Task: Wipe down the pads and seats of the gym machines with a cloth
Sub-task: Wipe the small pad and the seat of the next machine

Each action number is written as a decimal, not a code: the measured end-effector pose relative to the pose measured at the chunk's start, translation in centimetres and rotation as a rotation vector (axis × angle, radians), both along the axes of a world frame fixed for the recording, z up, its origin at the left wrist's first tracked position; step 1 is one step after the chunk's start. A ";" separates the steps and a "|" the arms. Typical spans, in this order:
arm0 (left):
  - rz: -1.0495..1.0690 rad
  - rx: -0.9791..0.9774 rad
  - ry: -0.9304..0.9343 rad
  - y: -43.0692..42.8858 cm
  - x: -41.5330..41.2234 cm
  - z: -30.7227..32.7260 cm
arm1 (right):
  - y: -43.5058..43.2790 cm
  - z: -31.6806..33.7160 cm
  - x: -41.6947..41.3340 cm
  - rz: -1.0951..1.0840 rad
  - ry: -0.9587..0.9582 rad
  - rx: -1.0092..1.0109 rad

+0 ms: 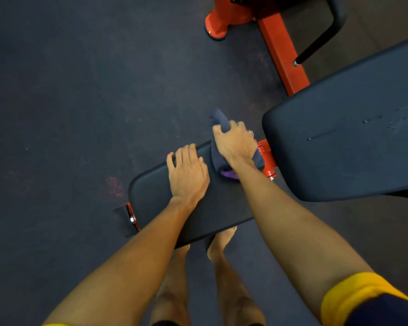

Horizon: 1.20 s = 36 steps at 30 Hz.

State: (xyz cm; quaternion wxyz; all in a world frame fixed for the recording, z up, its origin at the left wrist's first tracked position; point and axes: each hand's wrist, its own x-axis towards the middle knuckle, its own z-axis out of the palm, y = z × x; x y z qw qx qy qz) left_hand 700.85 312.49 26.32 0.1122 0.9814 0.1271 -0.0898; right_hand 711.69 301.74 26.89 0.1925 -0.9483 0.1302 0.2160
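Observation:
A black padded seat (156, 196) of a bench lies below me, tilted across the middle of the view. My left hand (187, 170) rests flat on the seat near its far edge, fingers straight. My right hand (236, 143) grips a dark blue-grey cloth (219, 120) at the seat's far right corner; a purple part of the cloth (227, 173) shows under my wrist. The larger black back pad (344, 142) sits to the right, with wet streaks and droplets on it.
An orange steel frame (282, 50) with a round foot (216, 27) runs away at the top. A black curved handle bar (323, 36) stands beside it. Orange brackets (267, 158) join seat and back pad. My bare feet (219, 243) stand on dark rubber flooring (80, 90) under the seat.

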 end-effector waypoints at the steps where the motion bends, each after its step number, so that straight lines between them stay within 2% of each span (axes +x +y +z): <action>1: -0.009 0.025 0.009 -0.1 0.2 -0.2 | 0.2 -0.1 0.6 -0.020 0.029 0.008; 2: -0.007 0.049 0.016 -0.1 0.2 -0.4 | 0.2 -0.3 0.3 0.004 0.006 -0.007; 5: 0.009 0.065 0.028 -0.3 0.1 -0.5 | -1.3 -0.7 -4.8 0.200 -0.272 -0.017; 6: 0.010 0.070 0.029 -0.4 0.1 -0.5 | -2.0 -0.8 -6.7 0.276 -0.292 -0.002; 8: 0.007 0.078 0.037 -0.5 0.3 -0.4 | -3.0 -1.1 -7.3 0.320 -0.264 0.010; 15: 0.015 0.079 0.055 -0.6 0.7 0.2 | -1.7 -0.3 0.9 0.097 0.026 0.062; 19: 0.008 0.093 0.059 -0.6 0.6 0.2 | -2.1 -0.4 -3.9 0.149 -0.133 0.016; 22: 0.013 0.089 0.067 -0.7 0.7 0.3 | -3.4 -0.2 -8.7 0.284 -0.214 -0.032; 25: 0.021 0.090 0.079 -0.8 0.8 0.4 | -3.7 -0.5 -7.3 0.281 -0.158 0.007; 30: 0.000 0.100 0.052 -0.7 0.7 0.1 | -1.3 -0.7 -1.0 0.009 -0.029 0.043; 36: -0.002 0.084 0.046 -0.8 0.5 0.3 | -3.6 -0.4 -10.8 0.243 -0.164 -0.050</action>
